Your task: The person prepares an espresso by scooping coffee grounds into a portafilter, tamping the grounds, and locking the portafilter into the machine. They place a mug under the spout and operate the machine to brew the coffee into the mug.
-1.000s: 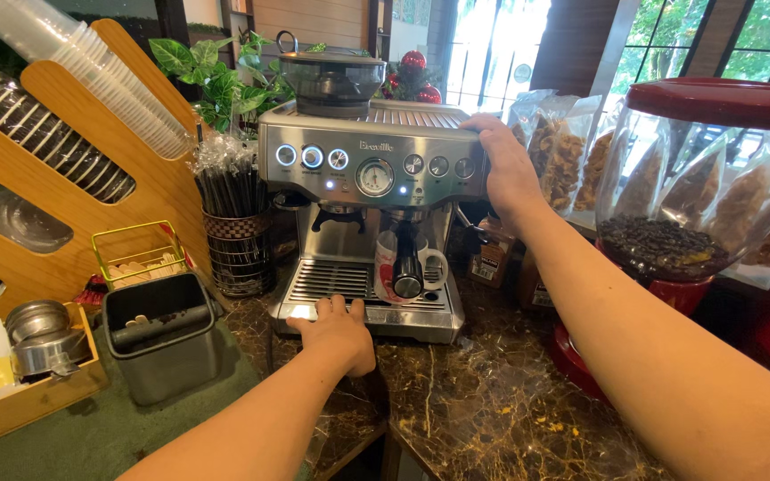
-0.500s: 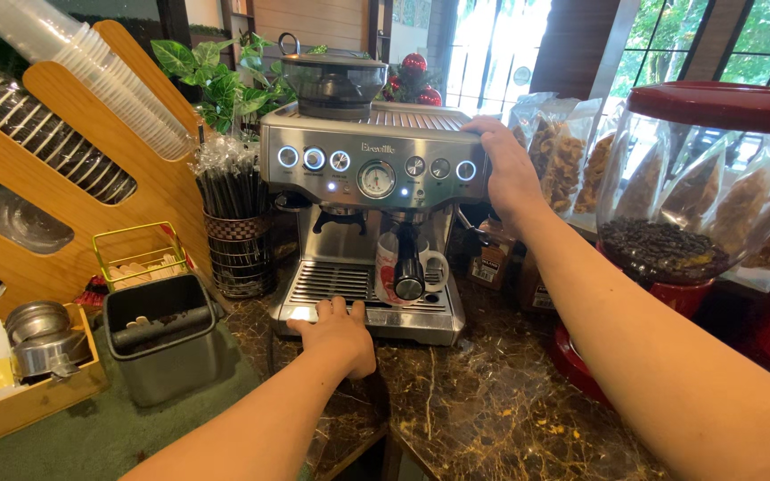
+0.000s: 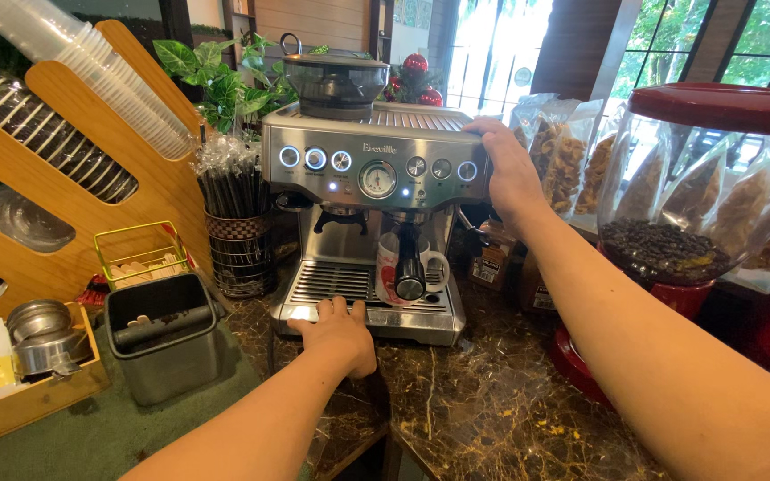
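A stainless steel espresso machine (image 3: pixel 372 178) stands at the back of a dark marbled surface (image 3: pixel 483 392), and both hands are on it. The left hand (image 3: pixel 339 334) lies flat against the front edge of the drip tray (image 3: pixel 363 294), fingers spread and closed on nothing. The right hand (image 3: pixel 508 169) wraps over the machine's upper right corner, its grip closed around that edge. A white and red mug (image 3: pixel 394 267) sits on the drip tray under the portafilter (image 3: pixel 409 267), whose black handle points toward the camera. A bean hopper (image 3: pixel 333 80) tops the machine. To the left stand a grey knock box (image 3: pixel 162 343), a holder of wrapped black straws (image 3: pixel 232 191) and a wooden cup dispenser (image 3: pixel 73 142). To the right is a red-lidded jar of coffee beans (image 3: pixel 697 178)
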